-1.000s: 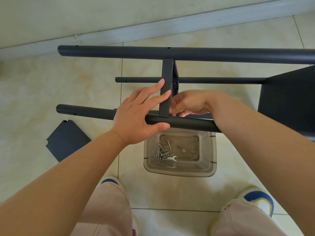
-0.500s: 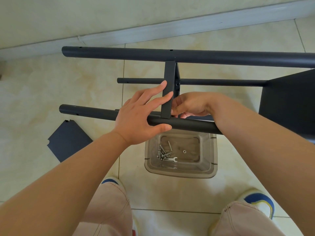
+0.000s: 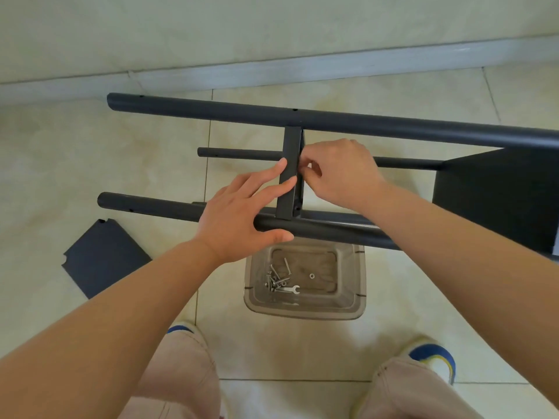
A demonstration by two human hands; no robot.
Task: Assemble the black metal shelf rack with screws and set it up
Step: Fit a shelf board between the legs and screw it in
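Note:
The black metal rack lies on its side, with a far pole (image 3: 363, 122) and a near pole (image 3: 317, 229) running left to right. A black shelf panel (image 3: 291, 173) stands edge-on between them. My left hand (image 3: 242, 216) rests on the near pole, thumb under it, with straight fingers pressing the panel's left face. My right hand (image 3: 338, 173) is at the panel's right edge, its curled fingertips pinching there; what they pinch is hidden. A second shelf panel (image 3: 496, 201) is fixed at the right.
A clear plastic bin (image 3: 351, 306) on the tiled floor under the near pole holds several screws (image 3: 276, 279), a small wrench (image 3: 291, 289) and a nut (image 3: 312, 276). A loose black panel (image 3: 102, 258) lies on the floor at left. A wall runs along the back. My shoes show below.
My right hand has lifted from low behind the panel, near the near pole, to the middle of the panel's right edge. The left hand has stayed in place.

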